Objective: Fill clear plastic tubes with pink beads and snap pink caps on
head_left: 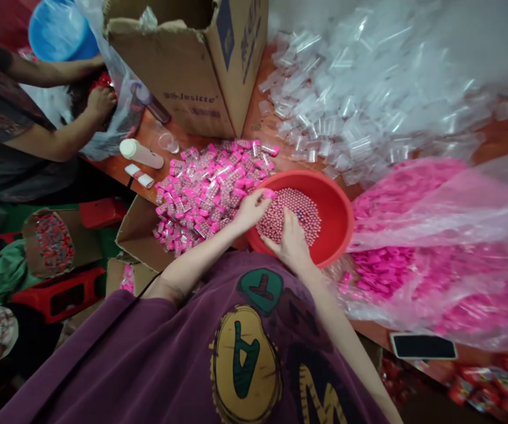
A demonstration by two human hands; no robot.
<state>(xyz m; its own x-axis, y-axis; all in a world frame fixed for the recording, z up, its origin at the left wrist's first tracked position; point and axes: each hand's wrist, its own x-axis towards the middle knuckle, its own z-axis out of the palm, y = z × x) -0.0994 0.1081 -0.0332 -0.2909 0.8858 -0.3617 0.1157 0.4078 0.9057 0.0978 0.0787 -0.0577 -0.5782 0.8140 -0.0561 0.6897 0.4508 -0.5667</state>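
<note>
While the person works over the red basin [340, 206] | left hand [251, 211] has its grip pinched on a pink cap [269, 193] | right hand [292, 235] sits in the pink beads [288, 217], grip hard to call | pink-capped vials [205, 194] heaped on the counter [497, 138] | tons of clear tubes [346, 100] left uncapped

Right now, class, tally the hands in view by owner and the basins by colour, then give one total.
Person's own hands, left hand and right hand: 2
Co-worker's hands: 2
Red plastic basin: 1
Blue plastic basin: 1
Total: 6
</note>
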